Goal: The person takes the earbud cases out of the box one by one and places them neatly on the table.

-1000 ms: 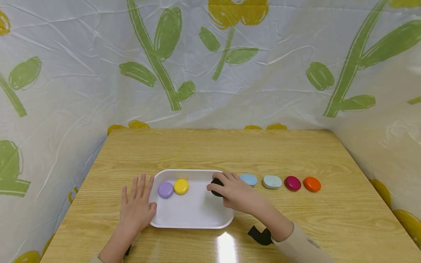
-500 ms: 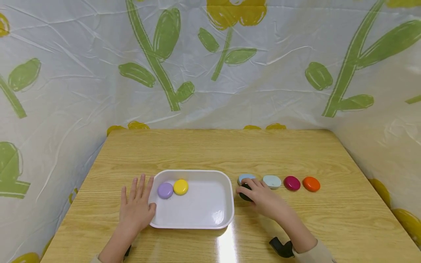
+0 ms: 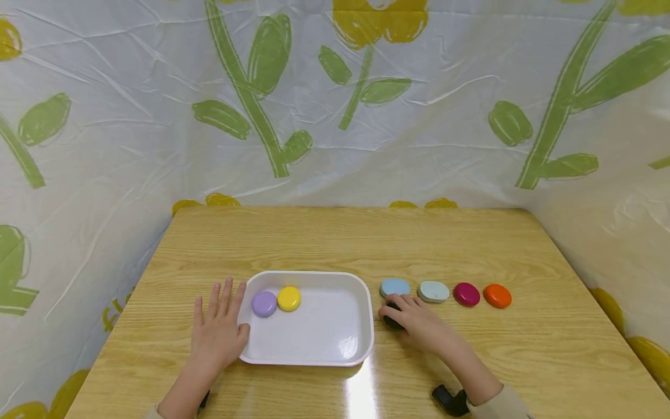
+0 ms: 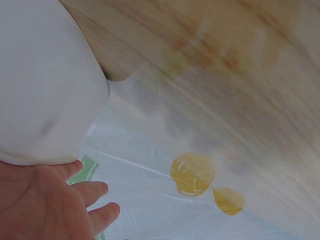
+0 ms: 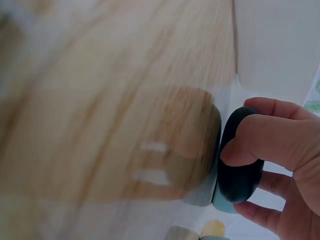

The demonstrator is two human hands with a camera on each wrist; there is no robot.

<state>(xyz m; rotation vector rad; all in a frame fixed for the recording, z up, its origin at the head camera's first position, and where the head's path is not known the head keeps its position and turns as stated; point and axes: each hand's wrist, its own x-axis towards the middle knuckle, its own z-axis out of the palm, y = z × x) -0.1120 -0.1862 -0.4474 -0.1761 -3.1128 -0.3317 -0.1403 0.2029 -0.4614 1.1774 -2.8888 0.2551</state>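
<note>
My right hand [image 3: 419, 329] grips a black rounded, disc-like piece [image 3: 391, 318] just right of the white tray [image 3: 309, 362]. In the right wrist view, thumb and fingers pinch this smooth black piece [image 5: 235, 177], its lower edge close to the table; contact is hard to tell. A light blue oval piece [image 3: 395, 286] lies right behind it. My left hand [image 3: 217, 334] has its fingers spread straight, thumb against the tray's left rim. The left wrist view shows that hand [image 4: 45, 205] beside the tray's outer wall [image 4: 55, 85]. Inside the tray lie a purple disc [image 3: 264, 304] and a yellow disc [image 3: 289, 298].
Right of the light blue piece, a pale green oval piece [image 3: 433, 291], a magenta disc [image 3: 467, 294] and an orange disc [image 3: 498, 295] stand in a row on the wooden table [image 3: 335, 238]. A flower-patterned sheet [image 3: 419, 145] hangs around the table.
My right hand has carried the black piece out of the tray's right end, rightward and down to in front of the light blue piece. My left hand stays put.
</note>
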